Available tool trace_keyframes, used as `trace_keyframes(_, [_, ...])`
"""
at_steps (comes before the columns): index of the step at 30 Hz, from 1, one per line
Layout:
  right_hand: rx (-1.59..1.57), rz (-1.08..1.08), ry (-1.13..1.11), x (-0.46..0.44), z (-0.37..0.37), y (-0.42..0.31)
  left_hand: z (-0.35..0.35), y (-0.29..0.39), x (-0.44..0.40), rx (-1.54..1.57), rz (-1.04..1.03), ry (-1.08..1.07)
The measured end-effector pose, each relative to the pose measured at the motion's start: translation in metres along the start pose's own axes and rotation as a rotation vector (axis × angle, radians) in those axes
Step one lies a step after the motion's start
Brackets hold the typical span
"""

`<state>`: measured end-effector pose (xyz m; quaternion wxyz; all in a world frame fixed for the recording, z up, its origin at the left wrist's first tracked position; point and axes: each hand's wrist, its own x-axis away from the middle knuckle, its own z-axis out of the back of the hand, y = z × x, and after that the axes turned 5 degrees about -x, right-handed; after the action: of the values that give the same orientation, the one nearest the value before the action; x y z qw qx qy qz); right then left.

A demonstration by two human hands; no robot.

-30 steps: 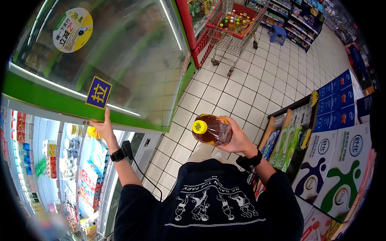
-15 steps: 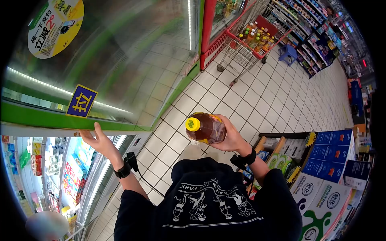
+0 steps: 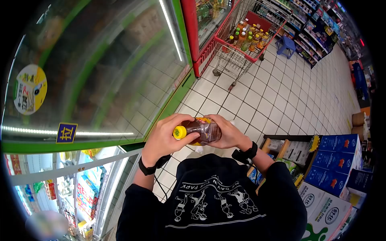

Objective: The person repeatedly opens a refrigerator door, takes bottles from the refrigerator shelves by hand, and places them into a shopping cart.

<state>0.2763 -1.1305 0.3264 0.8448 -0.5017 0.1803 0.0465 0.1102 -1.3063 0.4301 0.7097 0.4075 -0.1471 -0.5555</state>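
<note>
A dark brown drink bottle (image 3: 204, 131) with a yellow cap (image 3: 179, 132) lies tilted between both hands in front of my chest, its cap pointing left. My left hand (image 3: 169, 135) wraps round the neck end, fingers above and thumb below the cap. My right hand (image 3: 230, 132) holds the body near the base. The green-framed glass fridge door (image 3: 100, 76) stands to the left of the hands, with a blue pull sticker (image 3: 66, 133) near its lower edge.
A shopping cart (image 3: 237, 60) with several bottles stands ahead by a red fridge frame (image 3: 191, 36). Lit fridge shelves (image 3: 86, 188) are at lower left. Stacked blue boxes (image 3: 333, 158) and milk cartons (image 3: 325, 207) stand at right. A blue stool (image 3: 286, 46) is farther back.
My left hand has left the fridge door and moved right onto the bottle's neck end. The bottle has tipped, cap to the left. The door has swung relative to the fridge.
</note>
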Motion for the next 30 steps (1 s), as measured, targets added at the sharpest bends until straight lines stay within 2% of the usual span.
trace_keyframes(4, [0.027,0.058,0.054,-0.002,0.052,0.047,-0.034,0.002,-0.069,-0.052,0.053,-0.004])
trace_keyframes(6, [-0.078,-0.035,0.009,-0.004,0.082,0.069,-0.059,-0.005,-0.107,-0.036,0.045,0.037])
trace_keyframes(10, [-0.173,-0.192,-0.007,-0.001,0.141,0.107,-0.103,-0.007,-0.179,-0.053,0.091,-0.055])
trace_keyframes(13, [-0.134,-0.226,0.014,-0.003,0.183,0.134,-0.139,-0.006,-0.228,-0.095,0.036,-0.034])
trace_keyframes(15, [-0.247,-0.213,0.031,-0.007,0.208,0.143,-0.159,-0.004,-0.253,-0.111,0.019,-0.070])
trace_keyframes(16, [-0.208,-0.171,0.049,-0.009,0.215,0.153,-0.168,-0.004,-0.264,-0.099,0.019,-0.082])
trace_keyframes(25, [-0.291,-0.237,0.146,-0.033,0.289,0.213,-0.199,-0.009,-0.366,-0.086,-0.006,-0.115])
trace_keyframes(27, [-0.108,-0.136,0.206,-0.045,0.307,0.228,-0.201,-0.015,-0.389,-0.075,0.014,-0.125])
trace_keyframes(30, [-0.074,-0.166,0.230,-0.066,0.333,0.253,-0.207,-0.034,-0.428,-0.040,-0.009,-0.136])
